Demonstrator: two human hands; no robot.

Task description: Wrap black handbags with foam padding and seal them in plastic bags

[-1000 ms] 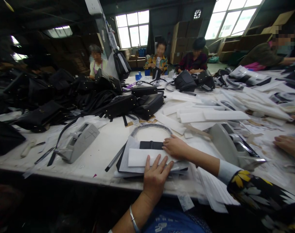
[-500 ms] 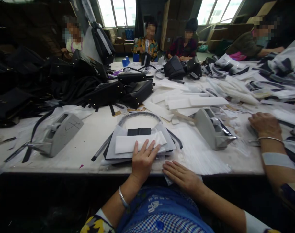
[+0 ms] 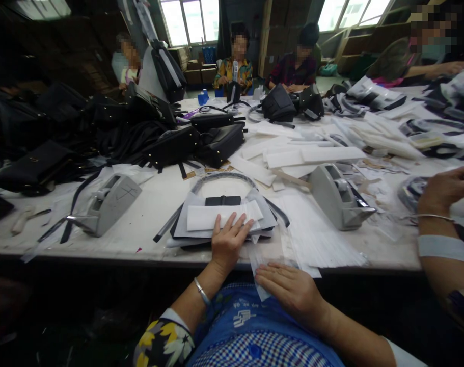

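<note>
A black handbag (image 3: 177,233) lies on the table, covered by thin white sheets, its wrapped handle (image 3: 224,177) arching away from me. On top is a white padding strip (image 3: 203,218), with a small black strap piece (image 3: 223,201) behind it. My left hand (image 3: 229,242) presses flat on the strip's right part, fingers spread. My right hand (image 3: 289,285) is at the table's front edge, fingers stretched out and lying over a translucent plastic sheet (image 3: 257,262) that hangs past the edge. Its thumb is hidden.
Grey tape dispensers stand left (image 3: 111,204) and right (image 3: 334,196). Fanned white sheets (image 3: 316,234) lie at right. Black bags (image 3: 174,145) pile up at back left, white padding pieces (image 3: 311,157) behind. A co-worker's hand (image 3: 445,191) is at far right; several people sit opposite.
My right hand has slid slightly down toward my body, and more of the translucent sheet shows. My left hand stays on the strip. The co-worker's arm at right has lifted. The view has shifted.
</note>
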